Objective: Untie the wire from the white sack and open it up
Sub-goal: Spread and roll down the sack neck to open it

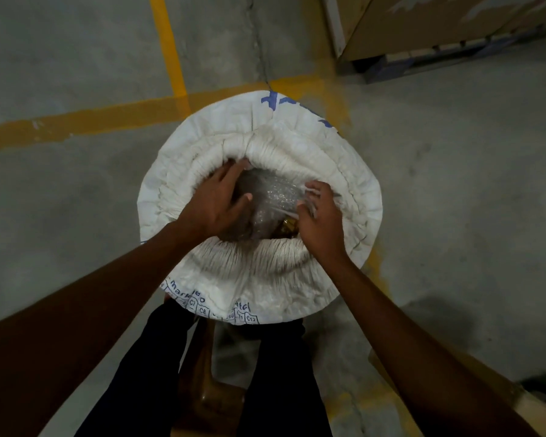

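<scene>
Our left hand [213,205], fingers spread and gripping nothing, presses inside the rolled mouth of the white sack [259,209] at about ten o'clock. The sack stands on the concrete floor [76,200] before our legs; no wire is visible. Our right hand [320,217] at three o'clock pinches the clear inner liner [273,197]. We should peel it outward evenly, tearing nothing.

**Grey concrete floor with yellow lines**

A dull grey concrete floor [76,58] fills the frame under dim light. Worn yellow painted floor lines [167,48] cross at upper left. A brown cardboard box [423,23] on a dark blue pallet [438,58] sits upper right.
</scene>
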`<state>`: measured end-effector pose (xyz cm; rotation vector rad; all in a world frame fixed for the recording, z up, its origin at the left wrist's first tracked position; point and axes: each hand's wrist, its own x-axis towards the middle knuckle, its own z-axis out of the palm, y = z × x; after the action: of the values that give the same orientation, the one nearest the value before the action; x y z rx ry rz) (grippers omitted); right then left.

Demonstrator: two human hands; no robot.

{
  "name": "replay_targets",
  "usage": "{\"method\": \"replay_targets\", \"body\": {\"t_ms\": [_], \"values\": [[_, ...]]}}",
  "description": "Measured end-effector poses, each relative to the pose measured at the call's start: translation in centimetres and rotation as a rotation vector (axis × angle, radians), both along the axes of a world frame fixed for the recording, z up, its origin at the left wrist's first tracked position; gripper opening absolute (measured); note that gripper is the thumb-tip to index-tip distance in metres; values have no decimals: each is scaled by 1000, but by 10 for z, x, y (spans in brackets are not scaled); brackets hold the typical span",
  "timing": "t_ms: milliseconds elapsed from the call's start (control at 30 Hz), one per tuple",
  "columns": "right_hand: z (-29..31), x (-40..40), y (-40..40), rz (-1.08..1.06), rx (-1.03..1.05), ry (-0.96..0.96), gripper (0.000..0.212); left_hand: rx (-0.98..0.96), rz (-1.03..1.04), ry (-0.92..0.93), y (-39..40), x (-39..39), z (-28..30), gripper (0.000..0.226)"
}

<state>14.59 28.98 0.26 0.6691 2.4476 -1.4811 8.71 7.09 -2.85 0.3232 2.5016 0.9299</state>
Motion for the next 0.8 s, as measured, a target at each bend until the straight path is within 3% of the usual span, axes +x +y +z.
{"method": "replay_targets", "body": {"t_ms": [67,167,200,333,500,667,733,800], "values": [[1,-15,-13,-150,-88,-39,41,19,44,17,2,-4,1,80],[3,-42,-33,-337,-451,-138,63,40,63,51,7,-10,1,84],[5,-50,-39,-321,-452,-134,70,42,67,67,8,-12,0,83],[-4,-60,-49,-44,-88,43,74,33,117,139,8,-23,-2,77],[-21,-66,-15,136,329,294,31,-31,103,244,-1,-39,2,56],[-38,-69,-9,452,815,120,56,-294,-1,267,-6,-48,-2,51],[-37,-71,-12,455,810,118,57,-334,6,270,-4,-49,-2,57],[-34,-77,-14,404,620,166,55,-306,10,279,-3,-48,0,60]]}}
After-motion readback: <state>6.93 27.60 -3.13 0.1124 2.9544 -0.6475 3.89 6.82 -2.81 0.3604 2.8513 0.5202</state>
